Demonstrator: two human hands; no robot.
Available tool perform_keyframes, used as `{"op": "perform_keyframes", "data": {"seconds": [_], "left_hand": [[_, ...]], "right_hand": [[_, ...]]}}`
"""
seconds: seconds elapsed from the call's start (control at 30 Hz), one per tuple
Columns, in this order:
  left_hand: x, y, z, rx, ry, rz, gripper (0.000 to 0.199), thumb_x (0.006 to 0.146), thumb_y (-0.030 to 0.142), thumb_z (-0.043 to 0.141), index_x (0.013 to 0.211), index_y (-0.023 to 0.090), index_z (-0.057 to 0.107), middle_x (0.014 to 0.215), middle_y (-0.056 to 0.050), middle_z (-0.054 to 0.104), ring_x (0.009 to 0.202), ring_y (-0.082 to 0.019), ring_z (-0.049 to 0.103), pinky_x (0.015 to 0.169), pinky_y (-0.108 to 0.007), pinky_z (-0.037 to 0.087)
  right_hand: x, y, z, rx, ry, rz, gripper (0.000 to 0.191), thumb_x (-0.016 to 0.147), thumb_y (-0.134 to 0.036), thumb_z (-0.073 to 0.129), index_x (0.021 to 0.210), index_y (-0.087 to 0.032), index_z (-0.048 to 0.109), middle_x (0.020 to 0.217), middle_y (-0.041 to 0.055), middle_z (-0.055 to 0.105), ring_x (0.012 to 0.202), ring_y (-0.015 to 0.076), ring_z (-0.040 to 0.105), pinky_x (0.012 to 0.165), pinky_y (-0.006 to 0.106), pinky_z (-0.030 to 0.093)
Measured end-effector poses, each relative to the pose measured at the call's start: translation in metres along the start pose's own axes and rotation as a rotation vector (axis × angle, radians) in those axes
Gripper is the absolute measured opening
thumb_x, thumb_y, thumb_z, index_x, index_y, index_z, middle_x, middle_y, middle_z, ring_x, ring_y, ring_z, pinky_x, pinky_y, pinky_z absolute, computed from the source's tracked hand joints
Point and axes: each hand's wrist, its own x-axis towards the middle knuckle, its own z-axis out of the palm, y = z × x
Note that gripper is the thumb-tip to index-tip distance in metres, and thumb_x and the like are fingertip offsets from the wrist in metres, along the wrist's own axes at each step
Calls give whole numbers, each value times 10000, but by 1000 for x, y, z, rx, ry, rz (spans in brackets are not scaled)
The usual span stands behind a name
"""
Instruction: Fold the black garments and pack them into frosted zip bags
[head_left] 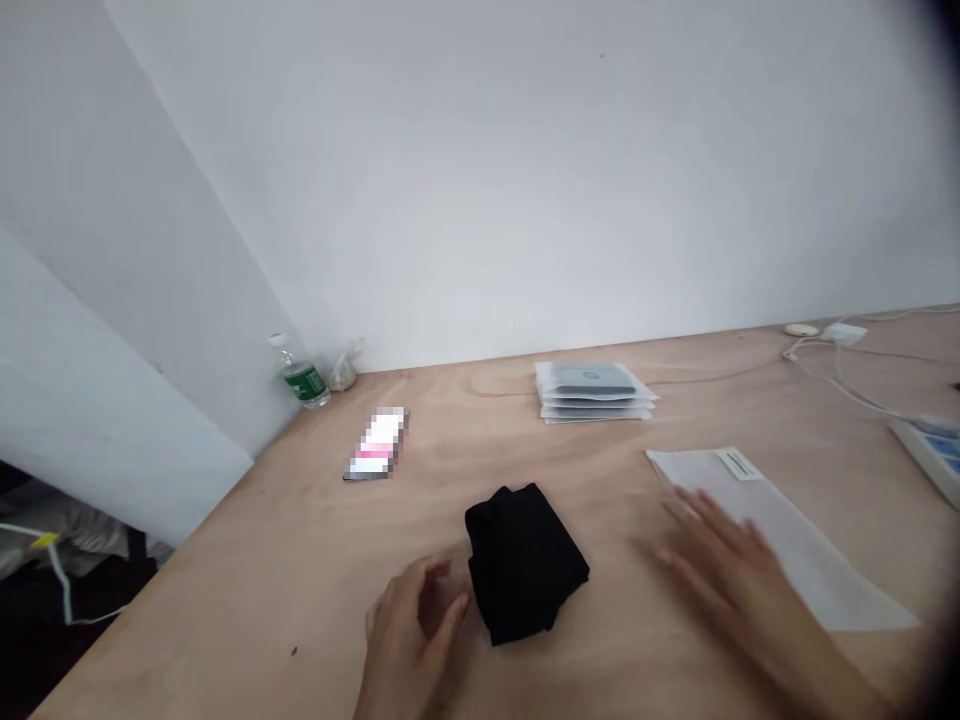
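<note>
A folded piece of black cloth (525, 565) lies on the wooden table in front of me. Just left of it, my left hand (416, 625) rests with curled fingers and the thumb apart, holding nothing. My right hand (739, 570) is slightly smeared by motion, its fingers stretched out and spread. It hovers over or touches the left edge of a flat, translucent white plastic bag (795, 545); I cannot tell which. A white label (739, 464) with dark print sits near the bag's far end.
Against the wall is a stack of filled translucent bags (596, 392). A phone (379, 443) lies at left, with a green-labelled water bottle (304, 382) and a small clear bag (344, 370) behind it. White cables (825, 350) and a pale, blue-screened device (934, 455) are at right.
</note>
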Motion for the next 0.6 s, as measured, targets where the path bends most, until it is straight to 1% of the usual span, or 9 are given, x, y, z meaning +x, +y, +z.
{"op": "perform_keyframes", "data": {"seconds": [0.07,0.13,0.2,0.27,0.33,0.4,0.47,0.53,0.6], "left_hand": [[-6,8,5,-50,-42,-41,281,734,389,561,959,230,620,964,-74,668,938,-268,603,858,-424,445],[-9,19,13,-108,-63,-41,286,762,400,530,969,223,619,960,-72,671,920,-248,613,829,-391,470],[-10,28,21,-142,-61,-36,282,764,406,530,947,216,631,957,-75,673,914,-240,616,808,-369,483],[-9,33,26,-178,-67,-31,270,761,409,538,912,214,647,950,-75,676,912,-236,616,798,-350,488],[-8,32,29,-239,-73,-44,269,766,411,536,895,208,657,934,-73,679,886,-227,621,782,-332,491],[-7,28,30,-311,-69,-84,277,760,415,549,884,193,659,902,-73,682,841,-219,629,756,-315,494],[-5,23,29,-372,-32,-135,291,737,417,582,881,175,653,865,-71,680,808,-215,631,730,-301,494],[-3,19,27,-411,40,-170,312,715,408,610,909,166,644,844,-62,671,798,-209,627,723,-293,492],[0,18,24,-425,107,-180,328,696,390,628,933,164,637,827,-51,661,795,-201,620,723,-287,490]], "right_hand": [[2,-49,-1,164,-63,-161,522,849,-420,406,1345,-261,374,1427,29,332,1316,243,265,1060,481,237],[4,-96,2,310,-164,-262,622,809,-402,485,1380,-232,307,1442,38,299,1311,227,277,1041,419,311],[6,-132,10,403,-241,-305,702,738,-326,565,1378,-178,314,1432,62,312,1301,240,296,1043,419,314],[8,-153,20,476,-247,-280,675,700,-184,540,1350,-140,365,1390,75,385,1287,244,323,1058,444,282],[9,-161,28,592,-210,-219,597,695,-94,466,1290,-143,458,1321,72,479,1262,236,370,1068,470,250],[11,-159,30,796,-165,-110,475,750,-103,417,1199,-178,554,1250,64,552,1213,225,438,1057,477,264],[13,-151,27,1061,-106,72,353,828,-199,400,1112,-210,609,1191,62,600,1145,217,512,1018,458,337],[16,-140,21,1275,-4,267,313,860,-315,405,1060,-219,625,1145,69,628,1079,214,564,962,423,412],[17,-132,15,1322,64,349,310,847,-367,441,1046,-218,626,1129,73,636,1060,215,575,941,402,432]]}}
